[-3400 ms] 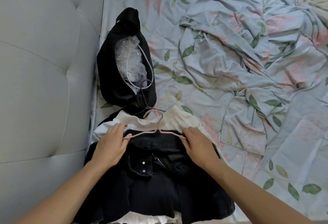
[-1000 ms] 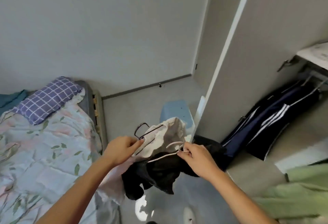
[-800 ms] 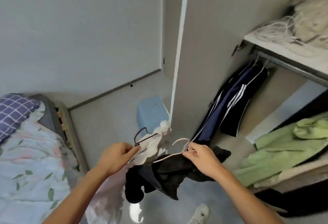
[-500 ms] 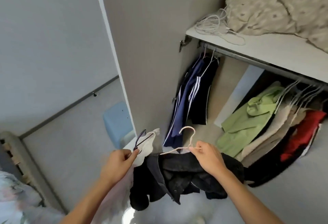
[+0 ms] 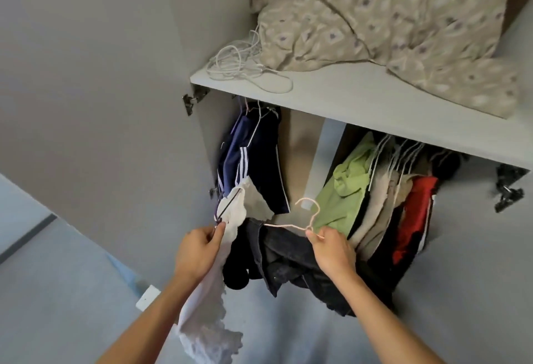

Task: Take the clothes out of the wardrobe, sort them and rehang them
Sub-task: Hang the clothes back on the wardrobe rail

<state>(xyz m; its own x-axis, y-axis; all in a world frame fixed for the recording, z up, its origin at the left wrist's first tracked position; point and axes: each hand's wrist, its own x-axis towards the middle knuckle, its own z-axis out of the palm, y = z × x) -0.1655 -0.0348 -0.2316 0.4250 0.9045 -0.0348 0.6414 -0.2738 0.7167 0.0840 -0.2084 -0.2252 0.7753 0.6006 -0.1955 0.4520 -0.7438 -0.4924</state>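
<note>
My left hand [image 5: 199,251] grips a white lacy garment [image 5: 207,320] together with its dark wire hanger [image 5: 227,208]. My right hand [image 5: 331,251] pinches a pale pink hanger [image 5: 305,213] that carries a black denim skirt [image 5: 288,260]. Both hang in front of the open wardrobe. Inside, navy striped sportswear [image 5: 248,162] hangs at the left. A green top [image 5: 343,187], beige pieces and a red garment [image 5: 412,213] hang at the right. The rail is hidden under the shelf [image 5: 360,98].
On the shelf lie a crumpled patterned beige cloth [image 5: 389,17] and a bundle of white wire hangers [image 5: 245,66]. The wardrobe door [image 5: 101,104] stands open at the left. Between the navy and green clothes is a gap [image 5: 302,156].
I have turned from the bed to the wardrobe, carrying both hangered garments. They have risen closer to the hanging clothes, and the view has tilted up to the shelf.
</note>
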